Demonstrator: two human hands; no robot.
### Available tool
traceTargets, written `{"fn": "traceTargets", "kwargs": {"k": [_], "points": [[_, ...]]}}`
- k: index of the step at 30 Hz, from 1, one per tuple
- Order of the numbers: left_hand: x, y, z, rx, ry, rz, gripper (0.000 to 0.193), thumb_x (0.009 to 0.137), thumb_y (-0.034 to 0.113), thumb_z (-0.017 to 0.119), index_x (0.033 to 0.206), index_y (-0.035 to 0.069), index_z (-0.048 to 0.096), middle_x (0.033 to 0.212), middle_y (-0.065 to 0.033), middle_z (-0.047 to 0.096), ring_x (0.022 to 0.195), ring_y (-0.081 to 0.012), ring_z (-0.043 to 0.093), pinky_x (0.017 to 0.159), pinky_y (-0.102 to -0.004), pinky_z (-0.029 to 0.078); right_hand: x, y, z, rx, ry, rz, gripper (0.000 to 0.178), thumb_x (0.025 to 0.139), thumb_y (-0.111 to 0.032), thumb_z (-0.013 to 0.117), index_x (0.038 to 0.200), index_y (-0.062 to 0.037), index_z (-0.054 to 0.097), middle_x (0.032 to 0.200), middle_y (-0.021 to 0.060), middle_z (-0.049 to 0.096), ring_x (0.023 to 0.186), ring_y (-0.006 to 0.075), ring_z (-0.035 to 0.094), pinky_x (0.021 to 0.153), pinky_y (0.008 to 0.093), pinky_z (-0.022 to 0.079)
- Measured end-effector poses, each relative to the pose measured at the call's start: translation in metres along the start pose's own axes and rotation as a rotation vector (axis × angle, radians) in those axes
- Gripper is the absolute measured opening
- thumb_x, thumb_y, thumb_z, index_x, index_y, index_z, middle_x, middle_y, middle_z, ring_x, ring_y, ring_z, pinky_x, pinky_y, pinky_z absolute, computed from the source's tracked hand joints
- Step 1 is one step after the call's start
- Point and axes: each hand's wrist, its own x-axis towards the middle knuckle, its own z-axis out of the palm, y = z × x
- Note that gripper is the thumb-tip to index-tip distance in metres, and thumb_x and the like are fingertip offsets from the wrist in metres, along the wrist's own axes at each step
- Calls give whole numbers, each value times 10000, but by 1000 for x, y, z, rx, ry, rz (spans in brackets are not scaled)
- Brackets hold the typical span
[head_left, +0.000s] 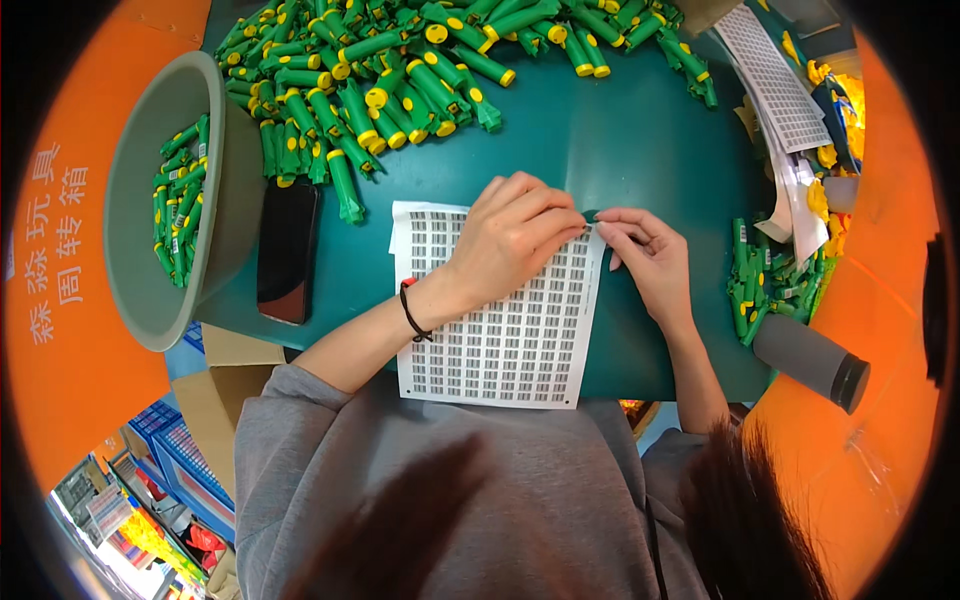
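Note:
A white sheet of small barcode stickers [490, 350] lies at the table's front edge, slightly turned. My left hand [515, 235] rests across its upper part, fingers drawn together, with the fingertips pinched at the sheet's top right corner. Close beside them, the thumb and forefinger of my right hand [645, 250] are pinched on the same corner. Whether a single label is between the fingertips is too small to tell. Green tubes with yellow ends [400, 90] are heaped beyond the sheet, and one tube [345, 187] lies nearest to it.
A grey-green basin [215, 230] with several tubes stands at the left, beside a black phone [287, 250]. At the right are a few tubes [748, 280], a grey cylinder with a black cap [810, 360] and more label sheets [775, 80]. Orange panels [75, 250] flank the green table [630, 140].

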Motion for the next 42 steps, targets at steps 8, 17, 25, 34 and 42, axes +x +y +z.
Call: {"fn": "traceTargets", "kwargs": {"k": [8, 17, 25, 34, 42], "points": [[0, 4, -3, 114, 22, 87, 182, 732, 72, 732, 912, 87, 715, 982, -4, 683, 901, -213, 618, 751, -342, 471, 116, -45, -7, -694, 309, -488, 282, 939, -229, 716, 1131, -22, 707, 904, 57, 668, 764, 97, 574, 688, 248, 482], [-2, 0, 3, 147, 17, 170, 196, 762, 105, 709, 954, 73, 726, 1038, -15, 683, 966, -206, 618, 795, -346, 480, 200, -18, -44, -886, 352, -432, 355, 881, -327, 763, 972, 15, 743, 966, 158, 710, 839, 194, 678, 746, 330, 522], [-6, -2, -1, 170, -2, 18, 183, 756, 152, 749, 938, 128, 747, 1013, 29, 686, 964, -210, 606, 814, -356, 464, 47, -40, -3, 206, 102, -175, 407, 1008, -143, 619, 1360, 31, 513, 1162, 153, 658, 954, 167, 662, 840, 278, 550], [-7, 4, 3, 271, 29, 176, 175, 735, 130, 695, 902, 102, 741, 1027, 22, 703, 939, -194, 628, 820, -362, 483, -2, 11, 12, 447, 243, -119, 357, 990, -69, 631, 1323, 37, 556, 1195, 125, 611, 1024, 178, 651, 935, 341, 568], [-9, 4, 3, 359, 28, 207, 164, 742, 146, 706, 893, 113, 760, 1028, 32, 708, 937, -175, 628, 832, -363, 482, -4, 11, 15, 461, 261, -206, 361, 1020, -90, 591, 1345, 49, 518, 1180, 126, 620, 1092, 186, 647, 1012, 327, 542]]}}
